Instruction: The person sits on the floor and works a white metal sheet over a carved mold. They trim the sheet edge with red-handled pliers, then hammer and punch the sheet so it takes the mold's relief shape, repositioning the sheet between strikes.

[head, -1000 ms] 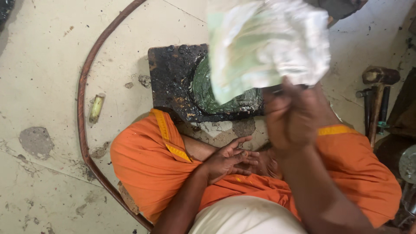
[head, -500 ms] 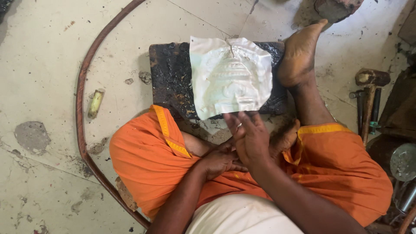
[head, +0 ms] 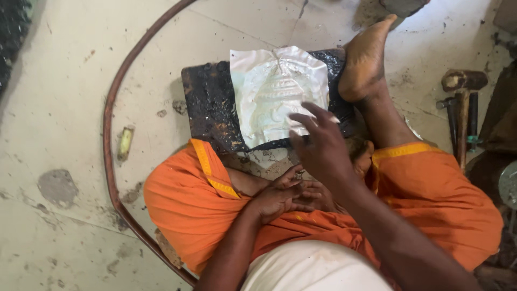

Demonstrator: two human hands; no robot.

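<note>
Embossed metal sheet [head: 277, 94] on black block [head: 207, 105] (foot [head: 366, 62] at right edge), both hands [head: 323, 148] empty, fingers spread.

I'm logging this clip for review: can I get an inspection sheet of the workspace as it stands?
Surface: pale stained floor.
Job's things: embossed silvery metal sheet lying on a black pitch-covered block.
Clutter: small yellowish piece on the floor; hammers at the right.
Grippers: right hand open, fingers spread over the sheet's lower edge; left hand resting in the lap, contents unclear.
Cables: reddish hose curving around the left.
Surroundings: orange cloth; bare foot against the block.
</note>
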